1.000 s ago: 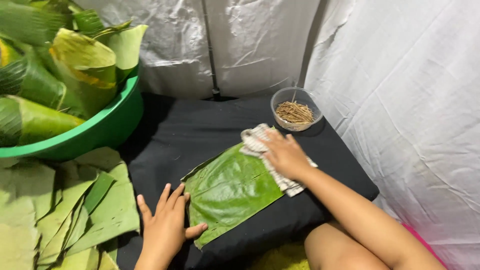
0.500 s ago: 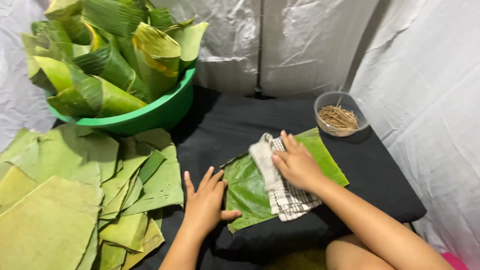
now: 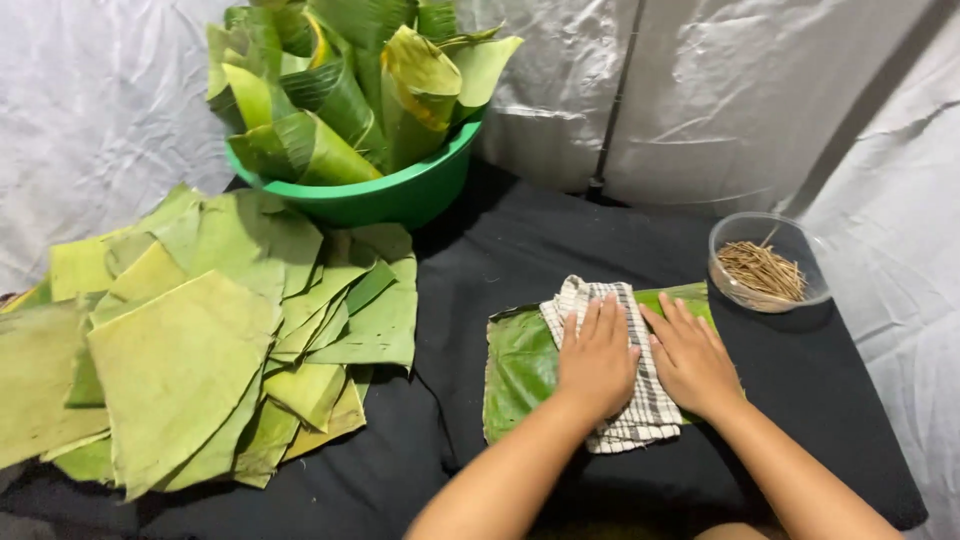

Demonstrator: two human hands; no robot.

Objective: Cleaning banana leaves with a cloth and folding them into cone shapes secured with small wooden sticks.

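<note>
Both hands now lie side by side on the cloth; half a second ago the left one rested on the black table.

Left hand point(image 3: 597, 358) and right hand point(image 3: 692, 358) press flat, fingers together, on the checked cloth point(image 3: 625, 420) over a green leaf point(image 3: 518, 370), lower right of centre. Cut leaves point(image 3: 190, 350) pile at left; a green basin point(image 3: 385, 195) sits upper centre, a bowl of sticks point(image 3: 765, 262) at right.

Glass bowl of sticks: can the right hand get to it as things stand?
Probably yes. The right hand lies flat on the checked cloth and leaf, holding nothing; the glass bowl sits just beyond it on the black cloth, with nothing between.
</note>
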